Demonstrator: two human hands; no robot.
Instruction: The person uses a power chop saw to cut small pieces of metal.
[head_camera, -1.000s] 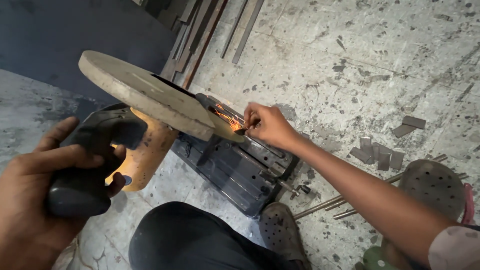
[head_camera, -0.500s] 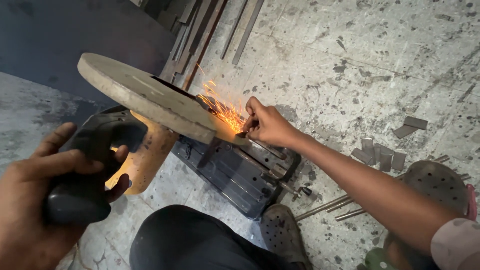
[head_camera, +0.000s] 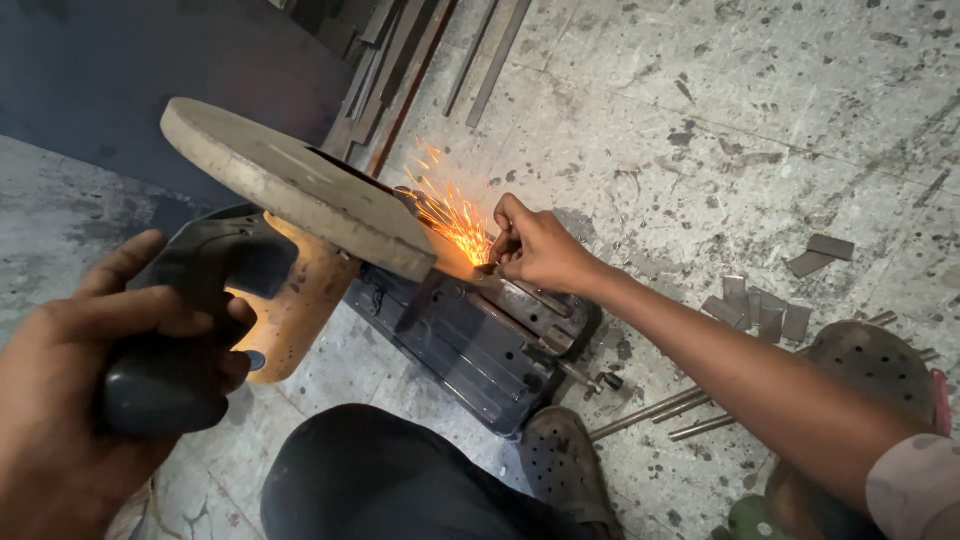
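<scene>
- The left hand (head_camera: 75, 400) is wrapped tight around the dark handle (head_camera: 190, 330) of a chop saw, fingers curled over the top and thumb reaching up beside it, near the left edge of the concrete floor (head_camera: 760, 120).
- The handle looks rigid and chunky, made for a whole-hand grip; the orange motor housing (head_camera: 290, 310) just right of it suggests a heavy head that needs firm, steady pressure.
- The grey cutting disc (head_camera: 290, 190) slants from upper left down towards the middle, its lower edge meeting the work above the saw's dark steel base (head_camera: 470, 350).
- Orange sparks (head_camera: 450, 215) fan up and left from that contact.
- The right hand (head_camera: 540, 250) is pinched closed on a small metal piece right beside the disc, at the vise on the base; the piece itself is mostly hidden. It is probably stiff, hot and sharp-edged, best held at the end away from the disc.
- Cut metal offcuts (head_camera: 760, 310) lie towards the floor's right edge, thin rods (head_camera: 660, 415) below them, and a sandalled foot (head_camera: 870, 365) beside those.
</scene>
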